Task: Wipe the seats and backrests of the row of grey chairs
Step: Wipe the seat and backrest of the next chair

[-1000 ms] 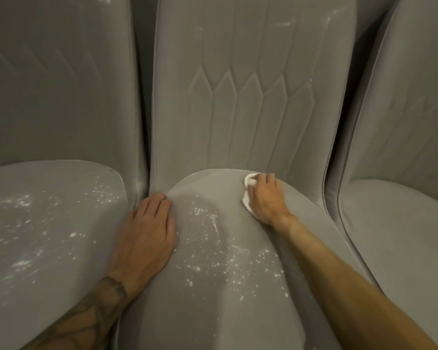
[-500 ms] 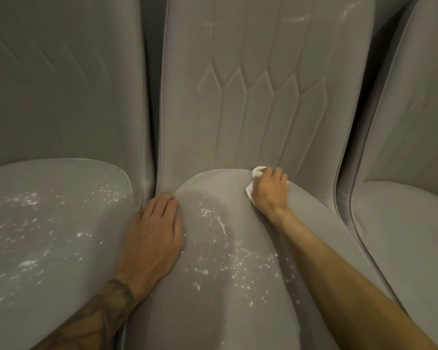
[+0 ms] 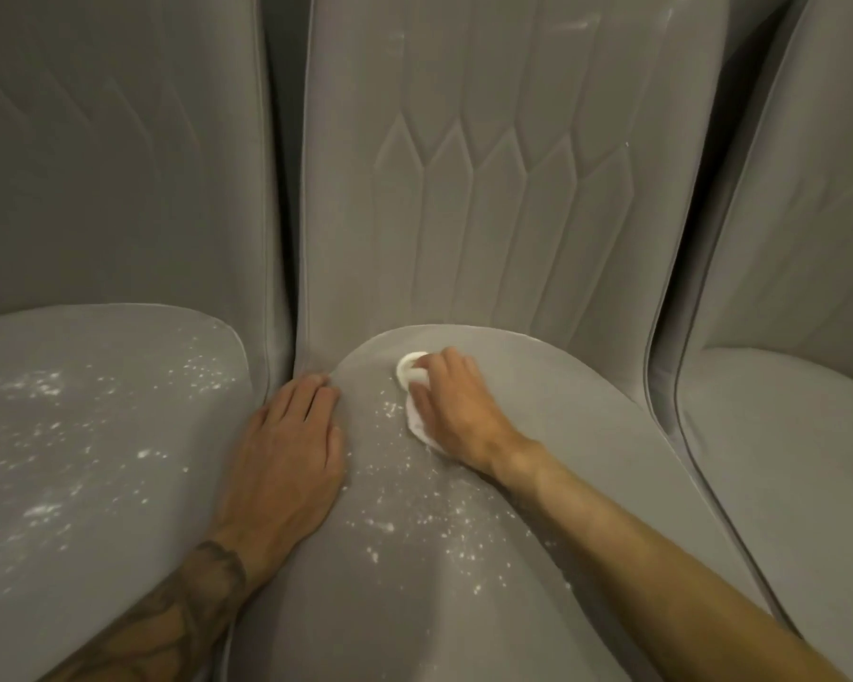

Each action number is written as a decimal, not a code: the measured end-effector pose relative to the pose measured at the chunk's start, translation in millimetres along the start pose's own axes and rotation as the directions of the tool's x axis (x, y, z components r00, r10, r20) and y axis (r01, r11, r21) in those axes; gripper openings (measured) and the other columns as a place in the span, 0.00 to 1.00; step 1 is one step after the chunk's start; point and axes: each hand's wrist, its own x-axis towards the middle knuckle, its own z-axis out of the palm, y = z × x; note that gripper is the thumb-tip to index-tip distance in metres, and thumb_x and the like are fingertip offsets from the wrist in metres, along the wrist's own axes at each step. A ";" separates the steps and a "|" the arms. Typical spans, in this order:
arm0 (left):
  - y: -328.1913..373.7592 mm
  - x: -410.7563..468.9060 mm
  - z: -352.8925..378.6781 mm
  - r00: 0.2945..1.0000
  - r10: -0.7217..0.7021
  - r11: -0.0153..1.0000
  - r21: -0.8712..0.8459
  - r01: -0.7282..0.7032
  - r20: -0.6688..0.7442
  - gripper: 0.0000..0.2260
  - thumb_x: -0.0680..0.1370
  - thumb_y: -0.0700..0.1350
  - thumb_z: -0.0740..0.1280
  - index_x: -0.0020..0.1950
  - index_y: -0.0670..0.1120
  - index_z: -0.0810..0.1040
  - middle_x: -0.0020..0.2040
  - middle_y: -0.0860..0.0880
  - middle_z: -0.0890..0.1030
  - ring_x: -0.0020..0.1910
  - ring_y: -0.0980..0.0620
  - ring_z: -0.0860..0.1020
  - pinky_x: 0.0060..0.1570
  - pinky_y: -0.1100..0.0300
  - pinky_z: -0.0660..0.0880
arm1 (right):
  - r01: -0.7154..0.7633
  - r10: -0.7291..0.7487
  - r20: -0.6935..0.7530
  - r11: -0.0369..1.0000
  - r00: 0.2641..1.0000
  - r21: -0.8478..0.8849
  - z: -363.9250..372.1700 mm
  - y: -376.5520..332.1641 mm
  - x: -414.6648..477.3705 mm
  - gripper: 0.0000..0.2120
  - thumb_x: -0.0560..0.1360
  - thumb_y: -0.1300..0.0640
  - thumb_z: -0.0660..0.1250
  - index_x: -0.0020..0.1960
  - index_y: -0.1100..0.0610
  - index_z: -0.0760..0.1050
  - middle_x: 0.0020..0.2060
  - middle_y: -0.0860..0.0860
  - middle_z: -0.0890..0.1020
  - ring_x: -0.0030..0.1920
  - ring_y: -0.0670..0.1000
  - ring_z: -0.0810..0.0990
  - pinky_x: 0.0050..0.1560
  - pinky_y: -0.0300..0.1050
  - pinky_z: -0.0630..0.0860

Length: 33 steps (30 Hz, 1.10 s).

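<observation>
Head view, left to right. The left grey upholstered chair seat [image 3: 94, 435], a smooth rounded pad of short-napped fabric, carries a scatter of white powdery specks [image 3: 40, 509]. The left hand [image 3: 286, 450] lies flat on the left margin of the middle grey upholstered chair seat [image 3: 414, 607], fingers straight and close together, fingertips near the crease where seat meets back. It holds nothing and probably serves as a brace. Similar specks cover the centre and front of this seat, while its rear right part looks clean. The small white crumpled wiping cloth [image 3: 411, 379] sits at the rear of the middle seat, just ahead of the crease. The right hand [image 3: 456, 411] presses it down with fingers curled over it; whether the thumb pinches a fold underneath cannot be told. The step in hand is judged to be wiping this seat. It is best done with firm, even pressure in overlapping strokes from crease to front edge, so that powder gathers in the cloth rather than being worked into the nap or the gap. Above, the middle grey quilted chair backrest [image 3: 488, 199] shows stitched, elongated hexagonal panels whose seams may trap dust. The right grey upholstered chair seat [image 3: 784, 460] shows no specks.
</observation>
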 end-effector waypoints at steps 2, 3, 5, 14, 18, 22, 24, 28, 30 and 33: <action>-0.2 -0.5 -0.3 1.000 -0.009 1.000 -0.006 0.009 0.010 0.26 0.83 0.50 0.49 0.75 0.41 0.73 0.76 0.43 0.73 0.76 0.45 0.70 0.80 0.49 0.63 | 0.071 -0.072 0.021 0.997 0.997 0.042 -14.5 8.6 -12.9 0.10 0.82 0.58 0.60 0.59 0.63 0.75 0.54 0.60 0.76 0.52 0.61 0.72 0.58 0.56 0.68; 0.4 -0.7 -0.5 1.000 -0.008 1.000 -0.006 0.008 0.006 0.26 0.83 0.50 0.49 0.75 0.42 0.73 0.75 0.44 0.73 0.76 0.45 0.70 0.80 0.49 0.63 | 0.079 -0.079 -0.022 0.997 0.997 0.016 -22.6 20.4 -18.9 0.09 0.80 0.60 0.63 0.57 0.64 0.76 0.52 0.62 0.77 0.50 0.63 0.74 0.55 0.58 0.70; 1.2 -1.6 -1.2 1.000 -0.009 1.000 -0.003 0.009 -0.008 0.25 0.83 0.50 0.49 0.73 0.42 0.74 0.74 0.44 0.74 0.75 0.45 0.70 0.78 0.48 0.65 | -0.004 -0.004 -0.072 0.994 0.997 -0.113 -37.1 50.7 -30.1 0.09 0.77 0.62 0.67 0.55 0.67 0.77 0.52 0.65 0.79 0.49 0.67 0.78 0.51 0.61 0.74; -1.2 -0.6 1.1 0.999 0.014 1.000 -0.014 -0.014 -0.037 0.22 0.83 0.49 0.51 0.69 0.41 0.76 0.70 0.42 0.76 0.70 0.43 0.73 0.74 0.44 0.70 | 0.159 -0.155 -0.064 0.986 0.986 0.050 -26.4 10.1 -70.4 0.05 0.81 0.60 0.62 0.54 0.60 0.74 0.49 0.57 0.75 0.47 0.56 0.70 0.51 0.51 0.66; -1.6 -1.0 2.9 0.998 0.030 0.999 -0.010 -0.031 -0.054 0.21 0.84 0.48 0.51 0.67 0.40 0.76 0.68 0.41 0.77 0.67 0.42 0.74 0.73 0.45 0.70 | -0.067 0.061 -0.067 0.993 0.996 -0.095 -57.6 69.8 -89.5 0.10 0.81 0.58 0.62 0.58 0.63 0.76 0.53 0.60 0.78 0.51 0.64 0.75 0.54 0.54 0.67; -0.7 0.0 2.9 0.998 0.014 1.000 -0.016 -0.015 -0.056 0.21 0.84 0.49 0.51 0.68 0.40 0.76 0.69 0.41 0.77 0.68 0.42 0.74 0.72 0.44 0.71 | -0.285 0.304 0.000 0.894 0.953 -0.347 -52.9 67.6 -94.6 0.18 0.84 0.52 0.51 0.67 0.58 0.70 0.63 0.55 0.74 0.60 0.58 0.71 0.61 0.50 0.63; 0.0 -0.9 2.1 0.998 0.016 1.000 -0.017 -0.017 -0.057 0.21 0.84 0.49 0.51 0.68 0.40 0.76 0.69 0.41 0.77 0.68 0.42 0.74 0.72 0.44 0.71 | -0.190 0.186 -0.039 0.965 0.982 -0.180 -43.3 41.7 -97.9 0.14 0.83 0.56 0.56 0.62 0.62 0.74 0.56 0.59 0.77 0.54 0.60 0.73 0.56 0.52 0.65; -0.2 -2.4 0.7 0.998 0.025 1.000 -0.017 -0.026 -0.059 0.21 0.84 0.49 0.52 0.68 0.40 0.76 0.69 0.41 0.77 0.68 0.41 0.74 0.72 0.43 0.71 | -0.009 0.011 0.033 0.998 0.999 -0.066 -60.3 49.5 -115.2 0.12 0.84 0.56 0.58 0.60 0.62 0.75 0.56 0.58 0.77 0.53 0.60 0.73 0.58 0.51 0.66; 1.1 -2.9 0.8 0.998 0.026 0.999 -0.018 -0.027 -0.062 0.21 0.84 0.49 0.52 0.69 0.40 0.76 0.69 0.40 0.77 0.68 0.41 0.74 0.72 0.43 0.70 | -0.117 0.119 0.009 0.987 0.993 -0.112 -70.7 79.2 -119.8 0.13 0.84 0.55 0.58 0.60 0.61 0.75 0.57 0.58 0.77 0.55 0.63 0.74 0.60 0.54 0.67; 1.4 -2.2 0.4 0.997 0.032 0.999 -0.019 -0.033 -0.064 0.21 0.84 0.49 0.52 0.69 0.40 0.75 0.69 0.41 0.77 0.68 0.41 0.74 0.72 0.44 0.70 | -0.405 0.407 -0.050 0.876 0.912 -0.262 -72.0 95.0 -118.8 0.17 0.84 0.52 0.52 0.66 0.60 0.71 0.62 0.58 0.75 0.60 0.61 0.72 0.63 0.53 0.65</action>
